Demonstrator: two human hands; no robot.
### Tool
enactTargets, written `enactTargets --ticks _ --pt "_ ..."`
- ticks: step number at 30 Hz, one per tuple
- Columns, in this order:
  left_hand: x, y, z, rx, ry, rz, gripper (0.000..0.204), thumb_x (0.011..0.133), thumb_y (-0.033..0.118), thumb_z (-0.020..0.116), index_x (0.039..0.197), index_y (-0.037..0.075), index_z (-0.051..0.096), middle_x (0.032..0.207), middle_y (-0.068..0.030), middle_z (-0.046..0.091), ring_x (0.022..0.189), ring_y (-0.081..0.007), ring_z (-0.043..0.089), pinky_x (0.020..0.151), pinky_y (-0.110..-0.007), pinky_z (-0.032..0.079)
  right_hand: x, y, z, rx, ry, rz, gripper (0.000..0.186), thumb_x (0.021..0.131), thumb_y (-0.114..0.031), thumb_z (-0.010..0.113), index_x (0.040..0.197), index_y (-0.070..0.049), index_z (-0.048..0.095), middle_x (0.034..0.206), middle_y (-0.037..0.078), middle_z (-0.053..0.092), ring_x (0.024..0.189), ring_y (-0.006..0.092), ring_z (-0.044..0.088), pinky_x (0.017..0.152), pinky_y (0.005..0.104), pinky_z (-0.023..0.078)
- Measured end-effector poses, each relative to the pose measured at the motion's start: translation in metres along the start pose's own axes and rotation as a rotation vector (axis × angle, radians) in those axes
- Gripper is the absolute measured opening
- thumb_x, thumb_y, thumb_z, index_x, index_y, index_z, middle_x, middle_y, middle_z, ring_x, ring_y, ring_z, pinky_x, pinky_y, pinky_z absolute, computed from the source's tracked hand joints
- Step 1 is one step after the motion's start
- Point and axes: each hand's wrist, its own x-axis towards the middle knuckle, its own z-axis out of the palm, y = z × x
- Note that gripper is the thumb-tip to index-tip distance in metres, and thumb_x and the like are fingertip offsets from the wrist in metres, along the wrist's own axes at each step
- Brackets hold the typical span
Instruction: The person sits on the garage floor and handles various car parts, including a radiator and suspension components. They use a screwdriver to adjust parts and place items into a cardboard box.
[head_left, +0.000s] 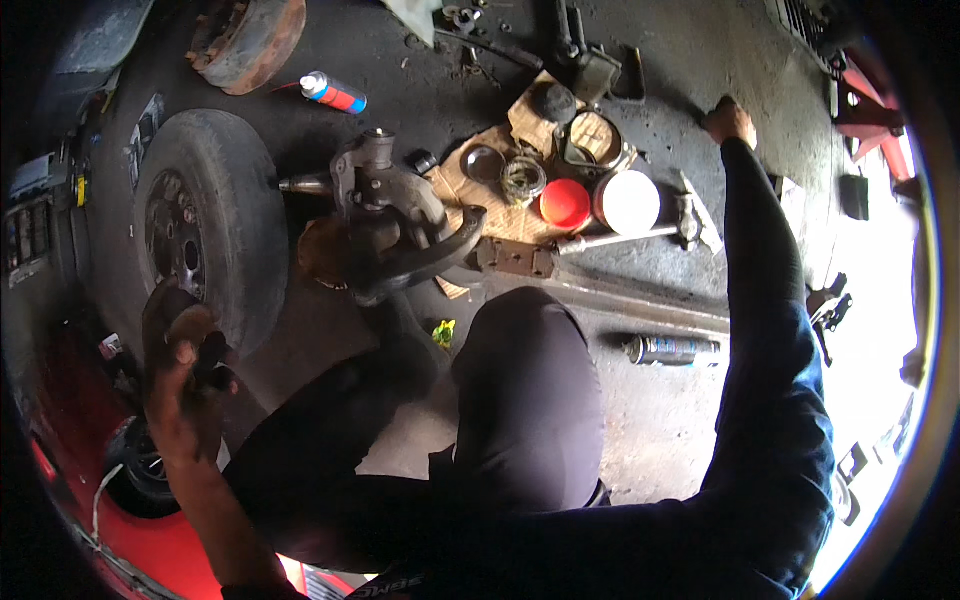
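My left hand [185,385] is raised at the lower left, in front of a wheel with a tire [245,215]. Its fingers curl around something dark and partly round that blur and shadow keep me from making out. My right hand [735,123] reaches far out at the upper right, low over the dark floor. The fingers there are bent in, and anything inside them is hidden. Between the hands, before my knees, a heavy metal steering knuckle [375,195] with a curved arm stands upright. A hammer [625,238] lies nearer to my right forearm.
Flattened cardboard [480,215] carries a red round container [565,204], a white round lid [627,202] and greasy metal rings. A spray can [335,92] lies beyond the knuckle, another spray can [675,350] by my right arm. A rusty brake drum [250,45] sits far left; a red stand [868,115] far right.
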Motion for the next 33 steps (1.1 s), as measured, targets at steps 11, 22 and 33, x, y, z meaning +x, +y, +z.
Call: enactTargets --ticks 11,22,33 --pt "0.007 -0.005 -0.024 -0.183 0.003 -0.003 0.095 0.086 0.049 0.079 0.159 -0.002 0.047 0.113 -0.0101 0.063 0.082 -0.018 0.066 0.062 -0.028 0.053 0.007 0.013 0.012 0.075 -0.259 0.063 0.06 0.091 -0.04 0.074 0.143 -0.011 0.068 0.148 0.021 0.068 0.137 0.0394 0.065 0.113 0.0497 0.054" --pt "0.015 -0.008 -0.041 -0.289 -0.019 -0.016 0.1 0.082 0.051 0.086 0.158 0.0 0.046 0.119 -0.0166 0.068 0.082 -0.0225 0.075 0.059 -0.03 0.057 -0.061 -0.113 -0.04 0.246 0.117 -0.142 0.044 0.087 -0.045 0.079 0.113 -0.01 0.08 0.122 0.023 0.078 0.116 0.042 0.074 0.099 0.052 0.059" --pt "0.014 -0.018 -0.058 -0.259 0.056 0.101 0.109 0.081 0.058 0.089 0.162 0.005 0.039 0.115 -0.0129 0.067 0.073 -0.0196 0.069 0.053 -0.03 0.054 -0.025 -0.38 -0.003 0.362 0.037 -0.601 0.057 0.082 -0.045 0.085 0.117 -0.001 0.077 0.114 0.027 0.079 0.11 0.04 0.076 0.096 0.0508 0.059"
